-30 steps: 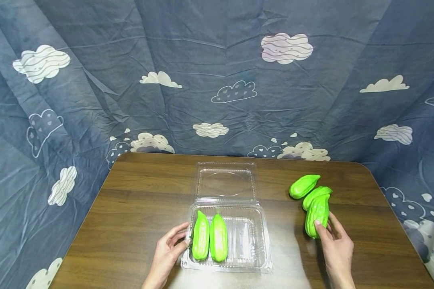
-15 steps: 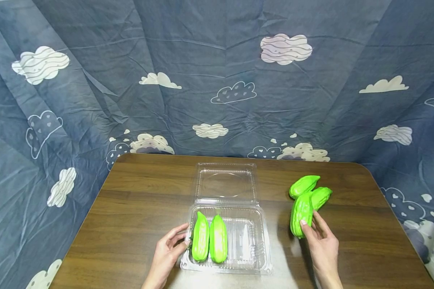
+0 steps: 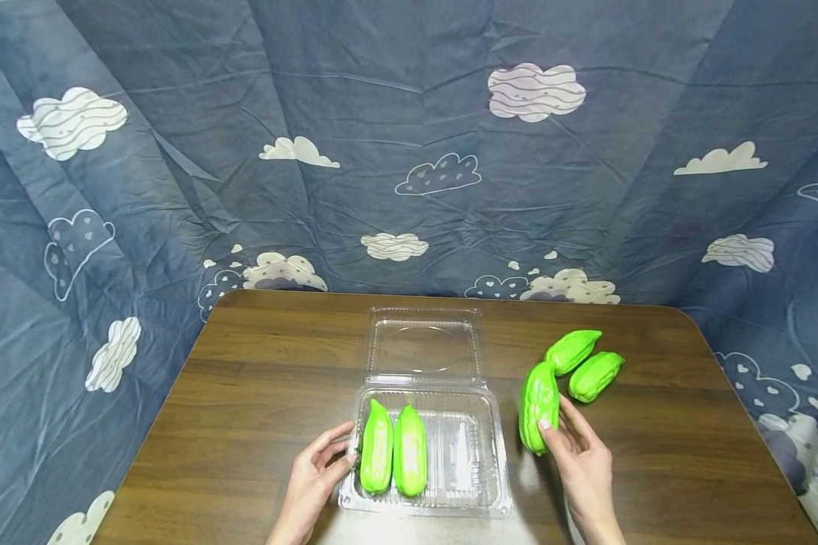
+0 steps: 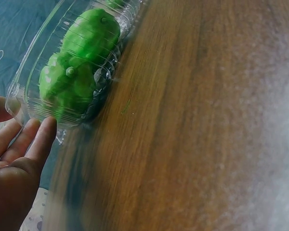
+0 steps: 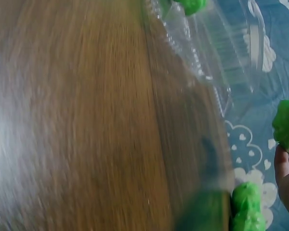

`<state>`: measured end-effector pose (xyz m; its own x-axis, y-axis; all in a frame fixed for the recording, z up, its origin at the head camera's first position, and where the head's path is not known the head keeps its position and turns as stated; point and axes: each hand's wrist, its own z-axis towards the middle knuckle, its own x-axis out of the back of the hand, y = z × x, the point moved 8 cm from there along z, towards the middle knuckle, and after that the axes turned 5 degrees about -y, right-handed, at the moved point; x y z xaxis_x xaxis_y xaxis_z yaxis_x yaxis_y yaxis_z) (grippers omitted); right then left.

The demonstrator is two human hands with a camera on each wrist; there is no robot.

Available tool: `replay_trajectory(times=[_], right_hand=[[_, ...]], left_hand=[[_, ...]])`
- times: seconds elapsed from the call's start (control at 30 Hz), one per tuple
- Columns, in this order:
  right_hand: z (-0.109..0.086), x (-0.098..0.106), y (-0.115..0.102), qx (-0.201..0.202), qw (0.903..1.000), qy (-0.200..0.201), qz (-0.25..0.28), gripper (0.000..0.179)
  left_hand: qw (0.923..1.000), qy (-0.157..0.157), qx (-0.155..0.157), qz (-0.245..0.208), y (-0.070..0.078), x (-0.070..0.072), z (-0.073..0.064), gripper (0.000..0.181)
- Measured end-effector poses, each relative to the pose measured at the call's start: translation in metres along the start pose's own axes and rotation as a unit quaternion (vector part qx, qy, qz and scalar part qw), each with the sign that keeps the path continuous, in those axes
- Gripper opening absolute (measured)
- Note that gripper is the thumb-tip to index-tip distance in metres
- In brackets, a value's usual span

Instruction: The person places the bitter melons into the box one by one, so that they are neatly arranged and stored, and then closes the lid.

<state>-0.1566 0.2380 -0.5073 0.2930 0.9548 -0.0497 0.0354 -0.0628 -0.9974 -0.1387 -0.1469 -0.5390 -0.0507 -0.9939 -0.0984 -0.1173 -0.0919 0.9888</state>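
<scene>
My right hand (image 3: 586, 473) grips a bright green, ridged bitter melon (image 3: 538, 409) between thumb and fingers, holding it above the table right of the clear plastic clamshell box (image 3: 501, 454). At the box's left side, my left hand (image 3: 316, 473) holds the rim; the left wrist view shows the thumb above the rim and the fingers (image 4: 43, 139) against the outer wall. Two bitter melons, a left one (image 3: 376, 450) and a right one (image 3: 410, 454), lie side by side in the left part of the box. The right wrist view shows the held melon (image 5: 286, 125) partly cut off.
Two more bitter melons, a farther one (image 3: 572, 350) and a nearer one (image 3: 596, 376), lie on the brown wooden table (image 3: 279, 356) at the right. The box's lid (image 3: 425, 348) lies open toward the back. A blue cloud-print cloth (image 3: 409, 212) hangs behind the table.
My right hand has carried the bitter melon left, away from the two melons on the table and toward the box. The left hand stays at the box rim.
</scene>
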Motion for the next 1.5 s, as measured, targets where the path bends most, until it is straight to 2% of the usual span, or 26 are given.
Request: replay_trajectory(times=[0.6, 1.17, 1.33, 1.5], right_hand=[[-0.02, -0.039, -0.007, 0.036, 0.9964, -0.066, 0.039, 0.052], [-0.035, -0.065, -0.017, 0.054, 0.9918, -0.114, 0.021, 0.055], [-0.039, -0.072, -0.016, 0.059, 0.9907, -0.122, -0.006, 0.058], [-0.042, -0.08, -0.013, 0.04, 0.9894, -0.137, -0.024, 0.06]], left_hand=[[1.0, 0.006, 0.002, 0.004, 0.0, 0.001, 0.0, 0.051], [1.0, 0.008, 0.0, 0.003, 0.0, 0.001, 0.0, 0.051], [0.9999, 0.009, -0.001, 0.005, -0.001, 0.001, 0.0, 0.05], [0.9999, 0.009, -0.003, 0.007, 0.0, 0.001, 0.0, 0.05]])
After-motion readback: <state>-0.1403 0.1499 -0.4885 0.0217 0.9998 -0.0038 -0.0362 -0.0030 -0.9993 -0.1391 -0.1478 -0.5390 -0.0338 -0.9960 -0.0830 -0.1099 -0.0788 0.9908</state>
